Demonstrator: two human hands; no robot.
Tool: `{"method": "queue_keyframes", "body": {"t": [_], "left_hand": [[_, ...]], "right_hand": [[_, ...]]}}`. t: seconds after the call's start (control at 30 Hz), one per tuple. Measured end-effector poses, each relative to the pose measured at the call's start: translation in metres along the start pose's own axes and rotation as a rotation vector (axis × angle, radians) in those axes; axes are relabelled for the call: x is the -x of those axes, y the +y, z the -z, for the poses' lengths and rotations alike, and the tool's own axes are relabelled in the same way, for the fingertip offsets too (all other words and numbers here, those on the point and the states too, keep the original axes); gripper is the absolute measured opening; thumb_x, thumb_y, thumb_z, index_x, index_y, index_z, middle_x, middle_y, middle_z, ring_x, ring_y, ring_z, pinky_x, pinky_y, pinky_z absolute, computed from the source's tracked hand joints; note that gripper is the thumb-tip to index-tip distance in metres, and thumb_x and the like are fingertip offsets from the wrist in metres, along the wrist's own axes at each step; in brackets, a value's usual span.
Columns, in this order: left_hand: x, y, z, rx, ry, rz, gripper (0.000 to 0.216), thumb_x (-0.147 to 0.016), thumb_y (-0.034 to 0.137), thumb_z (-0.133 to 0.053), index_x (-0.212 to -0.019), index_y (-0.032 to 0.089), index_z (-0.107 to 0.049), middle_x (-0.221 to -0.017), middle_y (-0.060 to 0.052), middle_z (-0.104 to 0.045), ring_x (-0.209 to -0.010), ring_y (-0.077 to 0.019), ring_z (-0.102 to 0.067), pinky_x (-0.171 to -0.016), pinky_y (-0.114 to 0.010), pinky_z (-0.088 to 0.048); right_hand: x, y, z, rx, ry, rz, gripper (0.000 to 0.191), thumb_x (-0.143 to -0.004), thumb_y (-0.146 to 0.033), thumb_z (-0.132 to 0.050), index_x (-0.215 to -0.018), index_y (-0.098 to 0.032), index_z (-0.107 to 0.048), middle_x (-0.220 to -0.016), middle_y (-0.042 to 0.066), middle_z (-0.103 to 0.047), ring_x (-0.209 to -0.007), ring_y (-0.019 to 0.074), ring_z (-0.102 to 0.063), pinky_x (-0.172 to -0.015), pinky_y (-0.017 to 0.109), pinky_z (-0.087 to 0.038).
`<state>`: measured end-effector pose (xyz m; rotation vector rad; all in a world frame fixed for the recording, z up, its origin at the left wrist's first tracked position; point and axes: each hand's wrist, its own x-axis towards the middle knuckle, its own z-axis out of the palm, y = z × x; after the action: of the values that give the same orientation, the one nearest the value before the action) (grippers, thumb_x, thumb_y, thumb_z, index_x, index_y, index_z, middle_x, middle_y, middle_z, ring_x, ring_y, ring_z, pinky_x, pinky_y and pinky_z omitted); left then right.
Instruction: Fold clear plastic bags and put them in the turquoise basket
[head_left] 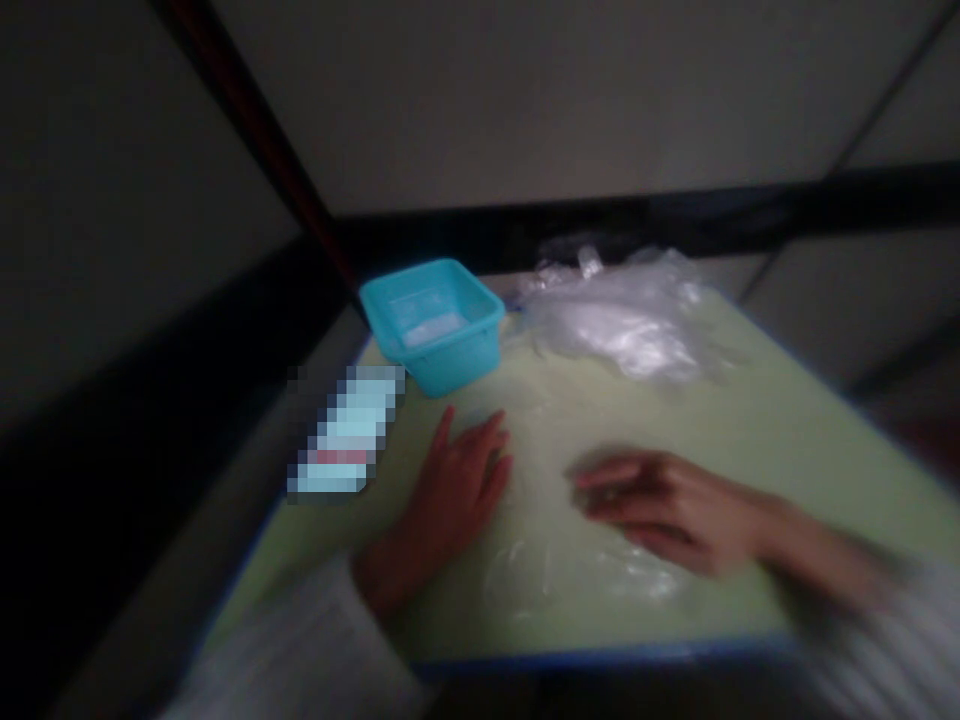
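A clear plastic bag (555, 575) lies flat on the pale yellow-green table (795, 430), its edges hard to make out. My left hand (465, 475) rests at the bag's left side, fingers spread, holding nothing I can see. Over the right part of the bag is my right hand (660, 505), blurred by motion, with its fingers somewhat curled. Whether its fingertips touch the plastic cannot be told.
Beyond my left hand stands a turquoise plastic basket (457, 365) with something whitish inside. A heap of clear plastic bags (630, 320) lies at the back right. Left of my left hand is a pixelated, phone-shaped object (349, 430). A wall rises behind the table.
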<state>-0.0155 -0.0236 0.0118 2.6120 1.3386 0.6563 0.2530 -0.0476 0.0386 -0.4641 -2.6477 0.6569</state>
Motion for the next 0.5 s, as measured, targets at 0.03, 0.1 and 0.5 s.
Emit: {"method": "queue_keyframes", "body": {"t": [0.03, 0.1, 0.5], "left_hand": [[0.000, 0.000, 0.000, 0.003, -0.003, 0.002, 0.036, -0.094, 0.024, -0.038, -0.129, 0.015, -0.038, -0.113, -0.007, -0.068, -0.111, -0.0204, -0.060, -0.115, -0.055, -0.013], [0.000, 0.000, 0.000, 0.006, -0.009, 0.003, 0.036, -0.094, 0.024, -0.037, -0.129, 0.015, -0.038, -0.115, -0.007, -0.067, -0.114, -0.0206, -0.058, -0.115, -0.055, -0.013], [-0.001, -0.001, -0.001, -0.025, -0.082, 0.026, 0.039, -0.094, 0.027, -0.038, -0.131, 0.015, -0.034, -0.129, -0.012, -0.058, -0.124, -0.0236, -0.050, -0.114, -0.056, -0.012]], "right_hand": [[-0.001, -0.001, -0.001, -0.004, -0.006, 0.002, 0.034, -0.086, -0.016, -0.049, -0.117, -0.008, -0.060, -0.120, 0.019, -0.063, -0.124, 0.0261, -0.049, -0.101, 0.047, -0.043], [-0.002, -0.003, -0.002, -0.011, -0.019, 0.012, 0.035, -0.085, -0.015, -0.050, -0.118, -0.007, -0.059, -0.122, 0.019, -0.062, -0.127, 0.0262, -0.047, -0.104, 0.047, -0.041], [-0.011, -0.012, -0.008, -0.016, -0.103, 0.066, 0.043, -0.081, -0.013, -0.053, -0.123, -0.005, -0.055, -0.130, 0.017, -0.057, -0.132, 0.0248, -0.040, -0.111, 0.045, -0.031]]}}
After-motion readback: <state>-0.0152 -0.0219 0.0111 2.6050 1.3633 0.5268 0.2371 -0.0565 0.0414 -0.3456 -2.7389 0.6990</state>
